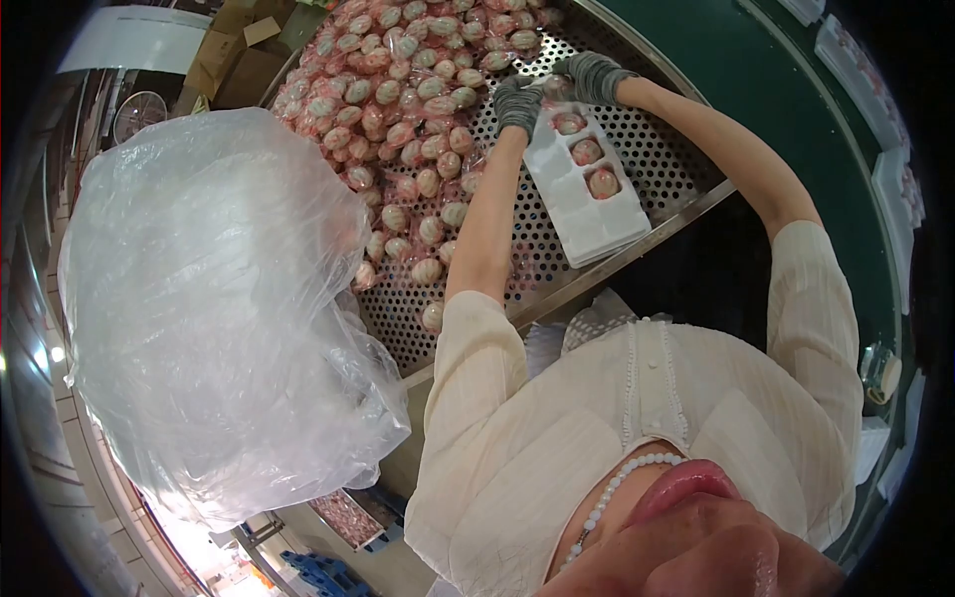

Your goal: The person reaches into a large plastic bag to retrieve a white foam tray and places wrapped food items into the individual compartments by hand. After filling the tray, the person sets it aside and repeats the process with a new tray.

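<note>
Both hands wear grey knit gloves. My left hand (516,106) is closed at the far left edge of a white tray (609,231), its fingertips partly hidden. My right hand (594,78) curls over the tray's far end, close to a wrapped egg-shaped item (558,91); whatever its fingers hold is hidden. Several compartments run in a row along the tray. Three of them nearer me hold round, clear-wrapped items with red marks, one being the nearest wrapped item (603,183). The tray lies slanted on a perforated metal table (657,159).
A large heap of wrapped egg-shaped items (398,90) covers the table's left side. Left of it bulges a big clear plastic bag (219,298). A metal rim (637,249) edges the table. Beyond the right arm runs a green surface (766,109), with more filled trays (860,65) farther right.
</note>
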A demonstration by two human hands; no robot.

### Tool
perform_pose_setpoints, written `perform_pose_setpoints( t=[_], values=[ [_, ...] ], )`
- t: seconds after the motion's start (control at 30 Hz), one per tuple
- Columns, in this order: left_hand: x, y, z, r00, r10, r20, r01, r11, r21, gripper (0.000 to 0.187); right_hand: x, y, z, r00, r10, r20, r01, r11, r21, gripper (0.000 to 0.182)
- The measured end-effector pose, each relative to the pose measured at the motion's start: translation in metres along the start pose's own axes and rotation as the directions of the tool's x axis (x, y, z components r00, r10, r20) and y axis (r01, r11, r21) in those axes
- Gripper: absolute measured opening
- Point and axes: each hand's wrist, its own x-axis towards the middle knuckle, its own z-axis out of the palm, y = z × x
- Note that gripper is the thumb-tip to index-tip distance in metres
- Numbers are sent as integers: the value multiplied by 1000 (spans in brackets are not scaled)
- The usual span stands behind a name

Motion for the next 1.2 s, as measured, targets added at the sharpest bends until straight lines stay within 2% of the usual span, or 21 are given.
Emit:
perform_pose_setpoints(
  t=[0.07, 0.13, 0.2, 0.23, 0.27, 0.33, 0.37, 0.53, 0.63, 0.67, 0.73, 0.77, 0.8, 0.87, 0.93, 1.0, 1.03, 1.07, 1.13, 1.17, 1.2],
  values=[
    [1, 2, -6, 986, -164, 22, 162, 929, -331, 18, 7, 5, 4, 973, 214, 80, -223, 967, 123, 31],
    [7, -17, -7, 988, -150, 35, 152, 918, -367, 14, 7, -1, -1, 981, 191, 37, -194, 978, 75, 34],
    [1, -25, -4, 989, 98, -108, -135, 896, -424, 14, 14, -3, 0, 973, 196, 119, -190, 980, -55, 36],
    [-3, -29, -3, 943, 283, -174, -295, 954, -52, 18, 14, -1, -2, 977, 171, 128, -175, 984, 17, 39],
    [-10, -19, -6, 943, 284, -177, -296, 954, -50, 18, 12, -2, -1, 978, 169, 126, -172, 985, 17, 39],
    [-29, 14, -7, 743, 650, -159, -546, 726, 419, 24, -2, -5, 2, 990, 142, 20, -143, 988, 54, 41],
    [-31, 23, -3, 871, 479, -109, -388, 807, 445, 27, -6, -7, 0, 994, 104, 16, -104, 995, 0, 34],
    [-29, 39, 10, 836, 547, 41, -452, 645, 617, 26, -16, -7, -1, 992, 118, -35, -117, 992, 43, 21],
    [-26, 33, 14, 887, 446, -118, -377, 849, 370, 29, -20, -10, -20, 992, 116, 50, -118, 992, 36, 19],
    [-26, 32, 16, 884, 451, -120, -382, 847, 371, 29, -12, 1, -12, 992, 115, 44, -117, 993, 33, 19],
    [-33, 21, 22, 952, 261, -161, -280, 955, -104, 29, 5, 29, 23, 844, 412, 343, -528, 748, 402, 21],
    [-28, 5, 28, 944, 284, -168, -298, 952, -67, 28, -11, 14, 5, 976, 197, 95, -214, 948, 236, 20],
    [-29, -3, 26, 945, 281, -170, -296, 953, -66, 28, -13, 10, 6, 976, 195, 97, -213, 948, 238, 20],
    [-28, -9, 18, 940, 301, -158, -336, 895, -293, 31, -11, 0, 3, 995, -62, -82, 58, 997, -50, 21],
    [-30, -8, 7, 942, 316, -112, -336, 888, -313, 28, -9, -8, -6, 997, -61, -54, 56, 993, -99, 23],
    [-37, 4, -1, 935, 352, 35, -351, 936, -32, 22, -2, 0, -7, 997, -31, 65, 40, 989, -145, 19],
    [-40, 8, 2, 914, 404, -16, -401, 911, 100, 21, -3, 2, -4, 1000, -9, -1, 9, 994, -104, 21],
    [-38, 4, 6, 915, 403, -15, -400, 912, 94, 21, -1, 5, -3, 1000, -7, 3, 7, 994, -108, 21],
    [-32, -4, 11, 853, 518, -65, -499, 846, 188, 31, 5, 9, 1, 992, -115, -45, 109, 987, -116, 19],
    [-33, -1, 10, 845, 531, -61, -517, 841, 160, 31, 7, -4, -9, 998, 3, 55, 3, 994, -108, 17],
    [-36, 0, 10, 847, 528, -63, -514, 843, 158, 31, 12, -9, -13, 998, 1, 59, 5, 994, -108, 17]
  ],
)
